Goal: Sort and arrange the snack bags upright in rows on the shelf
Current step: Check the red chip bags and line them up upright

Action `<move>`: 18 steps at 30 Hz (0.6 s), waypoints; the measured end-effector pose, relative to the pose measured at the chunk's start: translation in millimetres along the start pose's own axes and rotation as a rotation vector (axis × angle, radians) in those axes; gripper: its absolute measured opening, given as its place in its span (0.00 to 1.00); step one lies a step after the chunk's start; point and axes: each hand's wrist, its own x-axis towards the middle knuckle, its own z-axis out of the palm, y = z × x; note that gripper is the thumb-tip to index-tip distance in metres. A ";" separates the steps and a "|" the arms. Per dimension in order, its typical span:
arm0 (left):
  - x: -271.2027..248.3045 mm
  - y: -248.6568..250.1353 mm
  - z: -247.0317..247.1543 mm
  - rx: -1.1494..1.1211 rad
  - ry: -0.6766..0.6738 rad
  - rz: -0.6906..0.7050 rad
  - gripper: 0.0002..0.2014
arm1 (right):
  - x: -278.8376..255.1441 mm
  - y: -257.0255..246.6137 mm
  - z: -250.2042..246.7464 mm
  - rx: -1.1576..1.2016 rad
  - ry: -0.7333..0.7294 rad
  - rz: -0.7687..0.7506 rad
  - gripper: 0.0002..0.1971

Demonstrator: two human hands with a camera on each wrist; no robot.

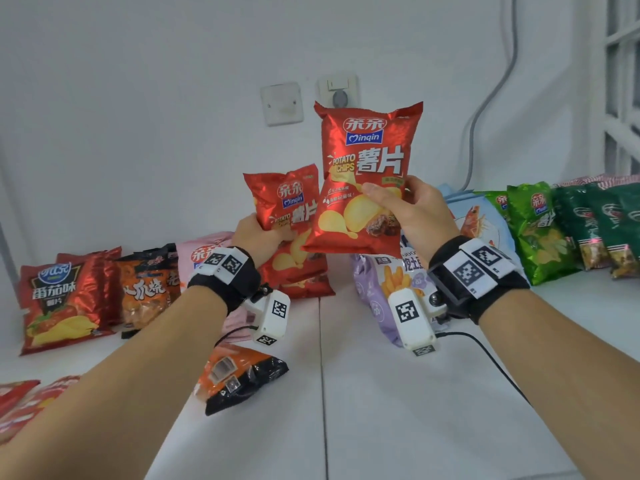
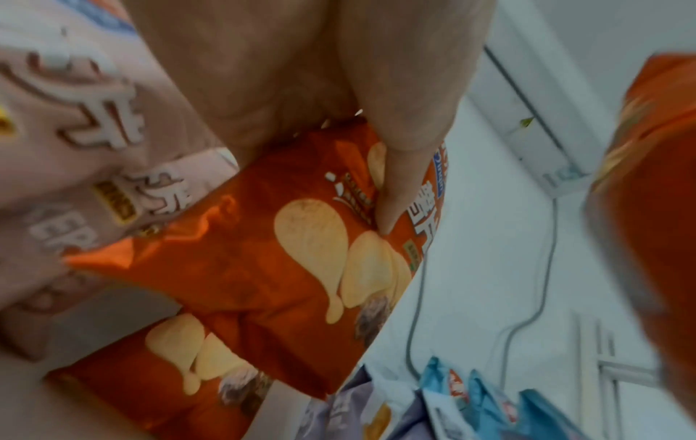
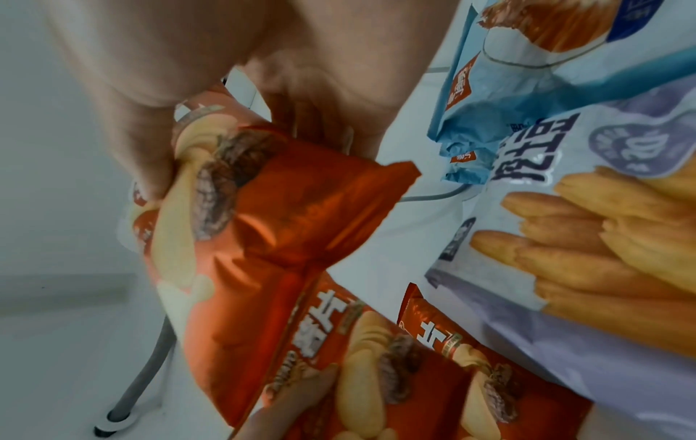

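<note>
The right hand point(image 1: 412, 209) grips a large red bag point(image 1: 367, 174) upright in the air. The left hand point(image 1: 258, 233) grips a smaller red bag point(image 1: 282, 199) just beside it, above more bags on the white shelf point(image 1: 381, 393).

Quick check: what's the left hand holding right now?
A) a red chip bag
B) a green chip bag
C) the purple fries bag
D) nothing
A: the left hand grips a red chip bag, while the right hand holds up a matching red one.
</note>
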 end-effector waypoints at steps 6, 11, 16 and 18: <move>-24.5 -6.7 -59.9 -0.302 0.092 0.115 0.19 | -7.4 8.5 12.1 -0.105 -0.005 0.051 0.25; -39.6 -26.6 -99.8 -0.436 0.053 0.145 0.22 | -8.8 21.3 39.2 -0.175 -0.017 0.104 0.20; -46.1 -24.6 -116.6 -0.506 0.026 0.199 0.24 | 17.2 30.5 72.5 -0.256 -0.012 0.192 0.27; -45.4 -23.4 -118.4 -0.538 -0.002 0.207 0.24 | 26.8 37.0 86.8 -0.283 -0.021 0.208 0.23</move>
